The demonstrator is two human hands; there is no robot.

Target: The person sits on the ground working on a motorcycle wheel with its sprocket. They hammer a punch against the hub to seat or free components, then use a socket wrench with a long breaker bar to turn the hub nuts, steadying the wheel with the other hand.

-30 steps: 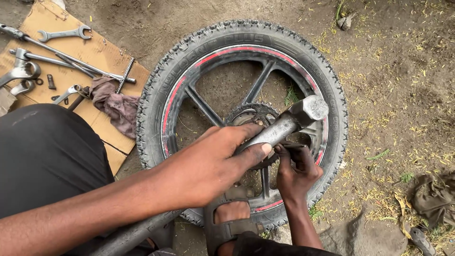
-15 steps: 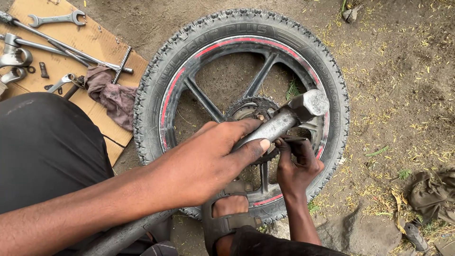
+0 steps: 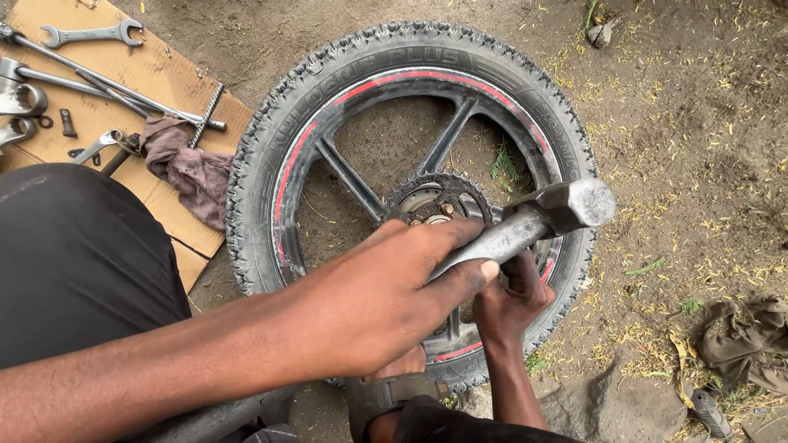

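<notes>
packages: flattened brown cardboard sheet [image 3: 164,205] | place: upper left, on the dirt | labels/signs/screens: 0

Motorcycle wheel [image 3: 328,123] flat on dirt ground [image 3: 698,123], sprocket [image 3: 437,197] at hub; cardboard sheet [image 3: 164,74] left of it carrying wrenches [image 3: 90,34] and rag [image 3: 185,168]; hammer [image 3: 533,221] over wheel's right side

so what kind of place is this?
Likely an outdoor roadside repair spot: a motorcycle wheel lies on bare dirt ground, with spanners laid out on flattened cardboard.
</notes>
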